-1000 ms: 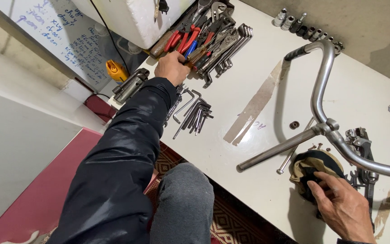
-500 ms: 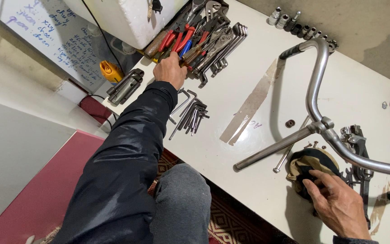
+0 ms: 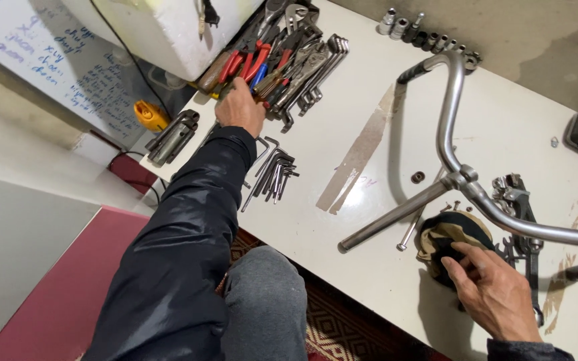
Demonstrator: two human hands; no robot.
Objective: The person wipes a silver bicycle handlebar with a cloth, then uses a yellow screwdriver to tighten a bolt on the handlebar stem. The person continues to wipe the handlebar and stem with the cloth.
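Presently, left hand (image 3: 239, 107) reaches into the pliers (image 3: 270, 63) on the tabletop (image 3: 369, 87); whether its grip is closed cannot be told. Right hand (image 3: 496, 294) rests flat, fingers apart, on a rag (image 3: 451, 235) beside the handlebar (image 3: 451, 120).

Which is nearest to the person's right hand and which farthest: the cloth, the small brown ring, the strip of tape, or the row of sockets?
From the right hand, in the head view:
1. Cloth, under the fingertips, bottom right.
2. Small brown ring, just up the table, left of the metal tube.
3. Strip of tape, mid-table, further left.
4. Row of sockets, at the far edge.
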